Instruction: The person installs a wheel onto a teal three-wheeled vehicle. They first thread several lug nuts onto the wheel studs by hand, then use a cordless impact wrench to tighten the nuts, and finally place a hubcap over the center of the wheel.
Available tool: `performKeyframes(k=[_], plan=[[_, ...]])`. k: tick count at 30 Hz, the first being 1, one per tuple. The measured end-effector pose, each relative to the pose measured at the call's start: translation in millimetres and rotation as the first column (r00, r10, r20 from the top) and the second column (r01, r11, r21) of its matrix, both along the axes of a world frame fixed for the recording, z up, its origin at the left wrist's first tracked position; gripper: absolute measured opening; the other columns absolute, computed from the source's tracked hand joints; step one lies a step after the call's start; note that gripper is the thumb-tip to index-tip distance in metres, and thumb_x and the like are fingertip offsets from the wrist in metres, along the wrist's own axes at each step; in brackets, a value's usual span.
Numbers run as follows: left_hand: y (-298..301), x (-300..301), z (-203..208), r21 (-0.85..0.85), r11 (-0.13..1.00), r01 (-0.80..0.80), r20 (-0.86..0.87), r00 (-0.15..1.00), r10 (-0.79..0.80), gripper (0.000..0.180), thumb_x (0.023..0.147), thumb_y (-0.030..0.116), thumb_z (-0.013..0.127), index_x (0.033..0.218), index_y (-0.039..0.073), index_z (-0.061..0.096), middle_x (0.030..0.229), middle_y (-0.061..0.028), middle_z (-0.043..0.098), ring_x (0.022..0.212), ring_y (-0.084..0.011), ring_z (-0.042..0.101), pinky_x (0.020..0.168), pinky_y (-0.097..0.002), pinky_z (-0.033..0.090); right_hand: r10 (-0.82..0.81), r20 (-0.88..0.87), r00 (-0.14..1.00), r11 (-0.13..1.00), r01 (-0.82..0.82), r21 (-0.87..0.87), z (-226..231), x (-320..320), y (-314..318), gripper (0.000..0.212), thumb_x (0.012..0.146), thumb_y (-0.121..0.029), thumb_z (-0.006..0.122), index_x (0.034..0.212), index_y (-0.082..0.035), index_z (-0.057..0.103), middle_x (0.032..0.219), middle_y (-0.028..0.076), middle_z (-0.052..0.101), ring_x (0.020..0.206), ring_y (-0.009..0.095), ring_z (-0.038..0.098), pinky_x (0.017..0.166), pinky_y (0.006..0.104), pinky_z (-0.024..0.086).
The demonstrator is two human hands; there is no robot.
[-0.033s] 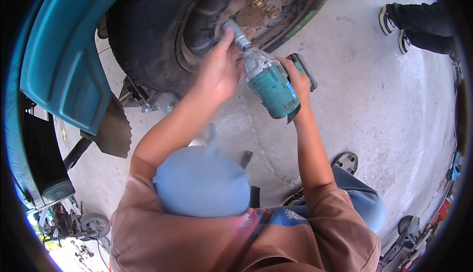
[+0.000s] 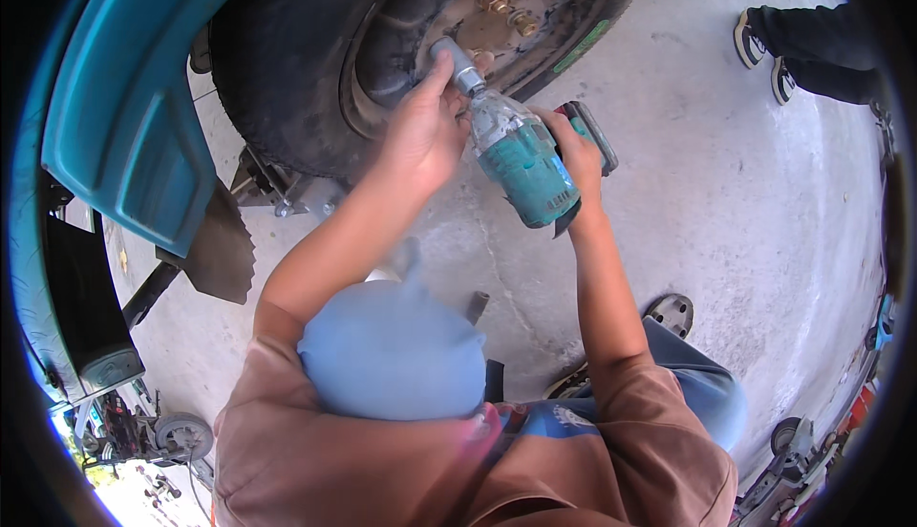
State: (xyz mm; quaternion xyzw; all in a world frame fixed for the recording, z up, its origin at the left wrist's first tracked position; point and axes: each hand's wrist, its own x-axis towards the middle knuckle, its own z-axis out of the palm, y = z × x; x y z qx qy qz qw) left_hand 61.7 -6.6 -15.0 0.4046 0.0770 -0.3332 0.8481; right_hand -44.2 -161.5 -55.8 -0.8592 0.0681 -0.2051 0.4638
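My right hand (image 2: 576,150) is wrapped round the handle of a teal cordless impact wrench (image 2: 530,172). Its clear-covered nose points up and left toward the wheel, and a red-and-black battery (image 2: 590,137) shows beyond my fingers. On the nose sits a long grey socket (image 2: 458,66). My left hand (image 2: 425,135) grips this socket, its thumb along the side and its other fingers partly hidden behind. Just beyond is the dusty hub of a large wheel (image 2: 382,68), where brass-coloured lug nuts (image 2: 495,0) stand out. The socket's open end overlaps the hub in view; I cannot tell whether they touch.
A teal body panel (image 2: 129,145) with a dark flap (image 2: 215,250) hangs at the left. My bent knee (image 2: 392,350) is below my left forearm. Another person's shoes (image 2: 752,38) stand on the concrete floor (image 2: 726,212) at the far right.
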Motion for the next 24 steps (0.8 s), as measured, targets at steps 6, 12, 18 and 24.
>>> performKeyframes(k=[6, 12, 18, 24], plan=[[-3.3, -11.8, 6.6, -0.021, 0.999, -0.033, -0.106, 0.994, 0.031, 0.043, 0.091, 0.035, 0.070, 0.121, 0.007, 0.057, 0.121, -0.0074, 0.064, 0.121, -0.0202, 0.053, 0.106, -0.0375, 0.038, 0.040, -0.111, 0.993, 0.947, -0.002, 0.322, -24.6, -13.9, -1.4, 0.034, 0.079, -0.011, 0.070, 0.112, -0.007, 0.064, 0.095, 0.013, 0.071, 0.084, 0.024, 0.070, 0.075, 0.0328, 0.054], [2.6, -33.1, 1.0, 0.104, 0.986, 0.129, 0.019, 0.991, -0.132, 0.059, 0.091, 0.041, 0.069, 0.129, 0.001, 0.050, 0.129, -0.0152, 0.059, 0.129, -0.0245, 0.046, 0.106, -0.0388, 0.038, 0.125, -0.211, 0.969, 0.779, 0.036, 0.625, -41.5, -43.4, 18.2, 0.023, 0.086, -0.005, 0.066, 0.110, -0.003, 0.065, 0.097, 0.007, 0.069, 0.081, 0.012, 0.067, 0.072, 0.0282, 0.054], [7.1, -35.5, -11.8, 0.241, 0.968, 0.073, -0.069, 0.996, -0.058, 0.078, 0.095, 0.055, 0.055, 0.141, -0.005, 0.037, 0.140, -0.0217, 0.049, 0.133, -0.0279, 0.041, 0.114, -0.0420, 0.027, 0.025, -0.014, 1.000, 0.995, -0.024, 0.095, -46.3, -55.9, 12.2, 0.028, 0.083, -0.012, 0.074, 0.109, -0.005, 0.065, 0.082, 0.003, 0.064, 0.069, 0.011, 0.060, 0.064, 0.0279, 0.048], [13.5, -38.8, -23.6, 0.324, 0.932, 0.160, -0.056, 0.987, -0.150, 0.056, 0.099, 0.041, 0.053, 0.132, -0.003, 0.047, 0.130, -0.0162, 0.060, 0.130, -0.0218, 0.045, 0.113, -0.0359, 0.027, -0.001, -0.269, 0.963, 0.533, 0.228, 0.814, -16.9, -56.8, 3.2, 0.036, 0.080, -0.006, 0.070, 0.113, 0.002, 0.059, 0.066, 0.003, 0.055, 0.053, 0.012, 0.050, 0.055, 0.0282, 0.041]])
